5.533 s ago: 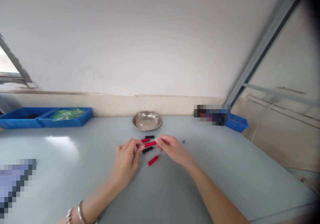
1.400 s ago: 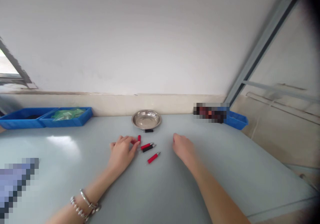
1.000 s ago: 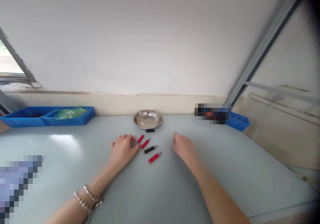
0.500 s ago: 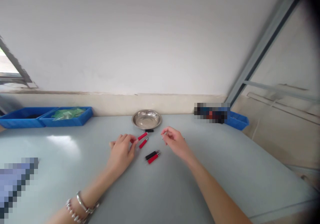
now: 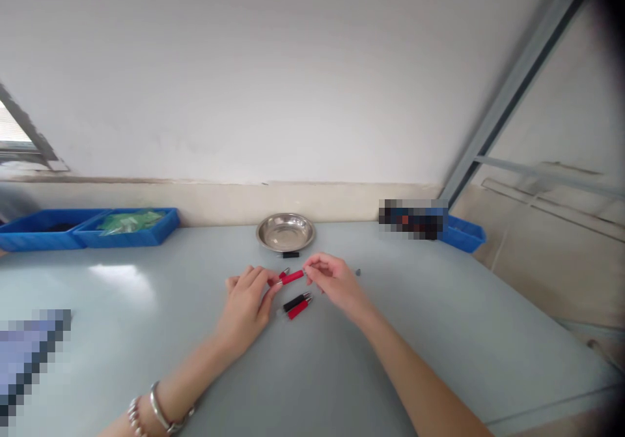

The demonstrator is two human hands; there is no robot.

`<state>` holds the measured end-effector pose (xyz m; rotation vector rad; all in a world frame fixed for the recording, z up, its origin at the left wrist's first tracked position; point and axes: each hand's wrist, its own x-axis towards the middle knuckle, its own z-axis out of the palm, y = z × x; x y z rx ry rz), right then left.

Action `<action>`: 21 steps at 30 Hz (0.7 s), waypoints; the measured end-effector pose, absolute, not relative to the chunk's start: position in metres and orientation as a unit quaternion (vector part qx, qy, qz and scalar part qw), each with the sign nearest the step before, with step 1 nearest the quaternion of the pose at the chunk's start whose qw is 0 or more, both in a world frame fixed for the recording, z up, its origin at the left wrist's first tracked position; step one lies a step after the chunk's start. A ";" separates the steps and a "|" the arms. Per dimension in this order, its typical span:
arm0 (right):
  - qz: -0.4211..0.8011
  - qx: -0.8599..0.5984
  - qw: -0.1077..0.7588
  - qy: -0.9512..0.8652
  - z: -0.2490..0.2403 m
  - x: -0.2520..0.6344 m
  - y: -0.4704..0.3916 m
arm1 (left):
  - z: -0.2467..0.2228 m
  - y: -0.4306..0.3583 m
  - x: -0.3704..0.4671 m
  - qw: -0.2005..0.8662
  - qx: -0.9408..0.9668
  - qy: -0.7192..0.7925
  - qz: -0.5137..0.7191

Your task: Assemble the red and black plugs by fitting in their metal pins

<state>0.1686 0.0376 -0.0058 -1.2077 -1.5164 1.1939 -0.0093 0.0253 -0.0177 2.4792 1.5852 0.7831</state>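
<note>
- Thumb and fingers of the left hand (image 5: 244, 303) are pinching the pale left end of a red pen (image 5: 293, 277), so it's strung between both hands, right end a bit higher in view
- right hand (image 5: 336, 284) is at the other end, thumb and fingertip right by the tip, but it's too small to make out and I can't tell if they're clamped on it
- second red pen (image 5: 284, 273) is just behind the held one, mostly hidden
- closer to the person, a black pen (image 5: 293, 303) and third red pen (image 5: 299, 310) lie side by side, metal tips aimed away and to the right
- another black pen (image 5: 291, 254) is right in front of the metal bowl (image 5: 286, 236)
- tiny grey bit (image 5: 358, 272) on the table (image 5: 312, 372), just right of the right hand
- two blue bins (image 5: 141, 237) off to the left, one with green bags (image 5: 131, 221) in it
- silver bangle (image 5: 157, 408) on the left wrist
</note>
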 end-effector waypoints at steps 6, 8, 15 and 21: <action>0.485 -0.484 0.419 -0.595 -0.004 0.169 0.037 | -0.017 0.024 -0.009 0.044 0.811 0.523 0.257; 0.488 -0.487 0.422 -0.589 -0.004 0.169 0.038 | -0.017 0.024 -0.009 0.046 0.811 0.524 0.255; 0.496 -0.482 0.428 -0.582 -0.009 0.170 0.039 | -0.018 0.025 -0.009 0.048 0.812 0.523 0.253; 0.500 -0.482 0.434 -0.573 -0.006 0.169 0.037 | -0.020 0.026 -0.009 0.041 0.808 0.527 0.259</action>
